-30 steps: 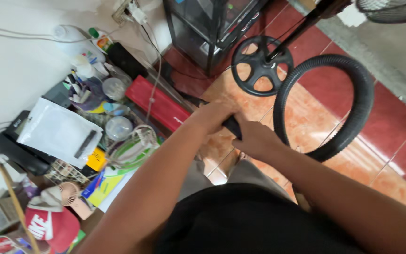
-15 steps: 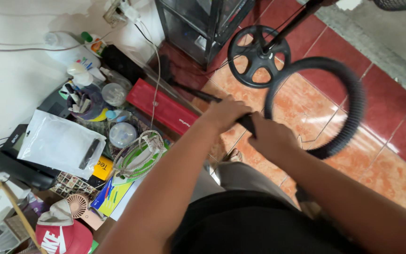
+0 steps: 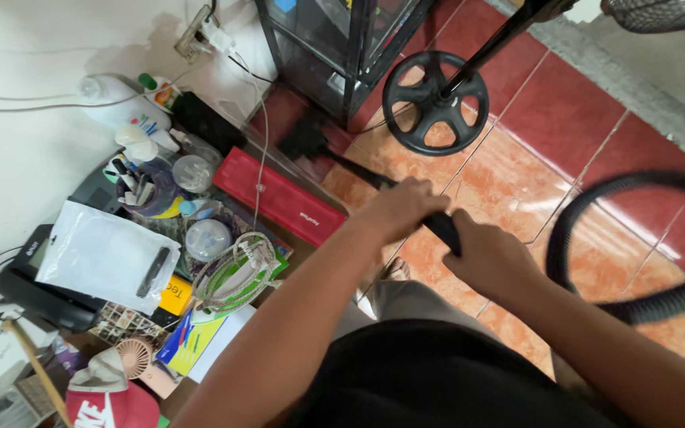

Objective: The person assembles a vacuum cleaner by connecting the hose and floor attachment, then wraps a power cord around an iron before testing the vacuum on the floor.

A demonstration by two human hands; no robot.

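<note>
A floor of red and orange tiles (image 3: pixel 549 119) fills the right side, and a cluttered low table (image 3: pixel 311 246) stands against a white wall on the left. Both hands grip one black handle (image 3: pixel 445 228) over the tiles, just beyond the table's right edge. The left hand (image 3: pixel 402 208) is clenched around its upper part, the right hand (image 3: pixel 493 257) closed around its lower end, the two nearly touching. From the left hand a thin black shaft runs up to a dark head (image 3: pixel 304 141) resting on the floor near the foot of a black metal cabinet (image 3: pixel 342 47). A black tyre (image 3: pixel 636 238), blurred, lies on the tiles just right of the right hand. A fan base (image 3: pixel 435 103) stands beyond the hands. On the table, a red box (image 3: pixel 279 194) lies along the right edge, with a coil of cable (image 3: pixel 235 273) beside it.
</note>
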